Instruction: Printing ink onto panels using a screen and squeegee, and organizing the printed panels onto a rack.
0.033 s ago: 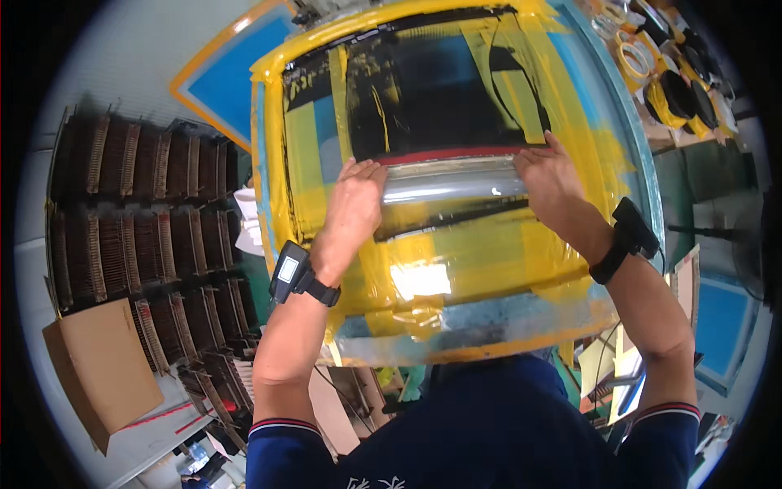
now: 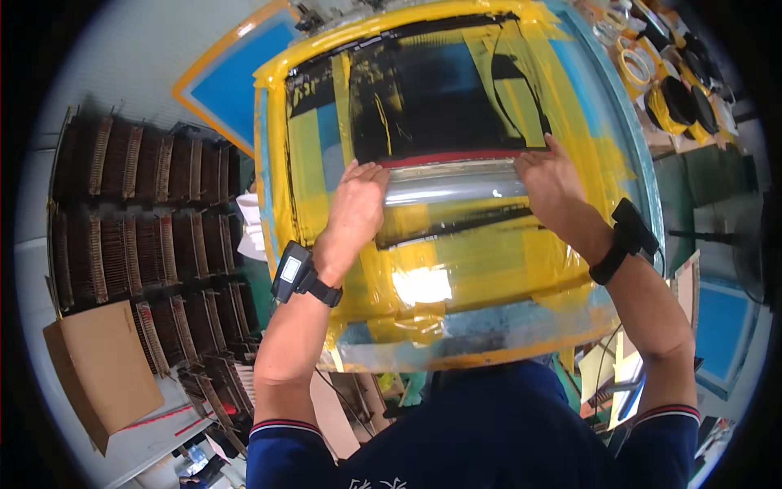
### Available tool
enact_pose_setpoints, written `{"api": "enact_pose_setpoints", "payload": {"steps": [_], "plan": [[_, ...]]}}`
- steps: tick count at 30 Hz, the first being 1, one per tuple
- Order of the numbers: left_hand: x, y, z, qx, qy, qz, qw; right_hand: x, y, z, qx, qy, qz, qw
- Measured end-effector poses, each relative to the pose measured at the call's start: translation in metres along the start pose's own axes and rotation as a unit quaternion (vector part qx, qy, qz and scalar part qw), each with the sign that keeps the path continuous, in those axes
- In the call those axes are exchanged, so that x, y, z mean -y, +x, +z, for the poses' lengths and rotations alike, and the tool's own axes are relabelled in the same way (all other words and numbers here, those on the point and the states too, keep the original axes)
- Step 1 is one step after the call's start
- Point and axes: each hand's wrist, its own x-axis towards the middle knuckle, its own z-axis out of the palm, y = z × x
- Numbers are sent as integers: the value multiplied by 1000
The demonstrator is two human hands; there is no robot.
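Observation:
A wide squeegee (image 2: 452, 189) with a silver-grey handle and a red blade edge (image 2: 452, 155) lies across a screen-printing frame (image 2: 505, 330). My left hand (image 2: 357, 198) grips its left end and my right hand (image 2: 555, 186) its right end, fingers wrapped over the far side. Beyond the blade, black ink (image 2: 423, 98) covers the middle of the mesh. Yellow tape (image 2: 505, 248) borders the mesh and covers much of the near part, with a black smear across it. Whatever lies beneath the screen is hidden.
Racks with several dark slotted shelves (image 2: 130, 253) stand at the left, a cardboard box (image 2: 110, 371) below them. Blue screens lean at the far left (image 2: 236, 85) and right (image 2: 721, 326). Tape rolls (image 2: 635, 65) and ink-stained tubs (image 2: 676, 102) crowd a surface at the far right.
The view has shifted very slightly. Both hands keep the same hold on the squeegee, which stays at about the same place on the screen.

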Motion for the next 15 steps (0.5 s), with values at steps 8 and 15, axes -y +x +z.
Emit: {"api": "enact_pose_setpoints", "payload": {"steps": [8,15], "plan": [[47,70,3,-36,23,35,998,-42,76,-1,22,6,9,1000],[80,126,-5,40,0,-32,999,-78,144,-15,67,7,8,998]]}}
